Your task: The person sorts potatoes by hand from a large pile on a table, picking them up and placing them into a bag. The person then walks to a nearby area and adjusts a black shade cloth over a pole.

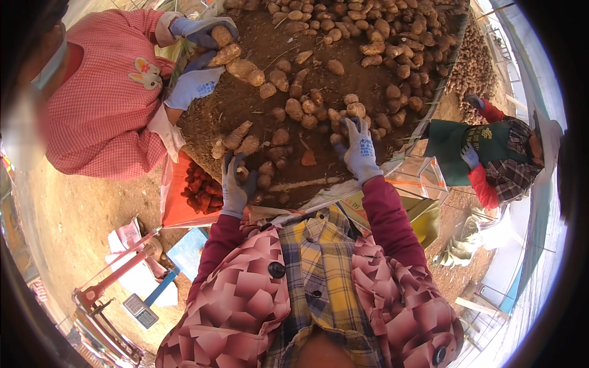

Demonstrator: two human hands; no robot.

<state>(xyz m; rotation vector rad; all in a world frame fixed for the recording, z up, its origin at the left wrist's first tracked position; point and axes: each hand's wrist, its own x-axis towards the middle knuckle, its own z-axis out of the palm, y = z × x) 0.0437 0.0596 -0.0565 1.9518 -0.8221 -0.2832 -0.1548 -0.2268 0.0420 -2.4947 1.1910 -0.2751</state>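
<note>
Brown taro-like tubers (335, 67) lie spread over a soil-covered surface (303, 177). My left hand (236, 184), in a pale blue glove with dark fingertips, is at the near left edge of that surface. Its fingers curl around a small tuber (242, 172) with a pale end. Directly beyond it lie a few longer tubers (248, 145). My right hand (359, 149), gloved alike, reaches in from the right. Its fingertips rest at a cluster of tubers (355, 109); whether they grip one is unclear. A larger heap of tubers (405, 41) fills the far right part.
At the left, a co-worker in a pink checked smock (106, 92) handles tubers. Another person in a green apron (478, 142) stands right. A red-lined container (172, 202) of dark reddish pieces, a platform scale (161, 287) and an olive-yellow bag (425, 223) are near the surface.
</note>
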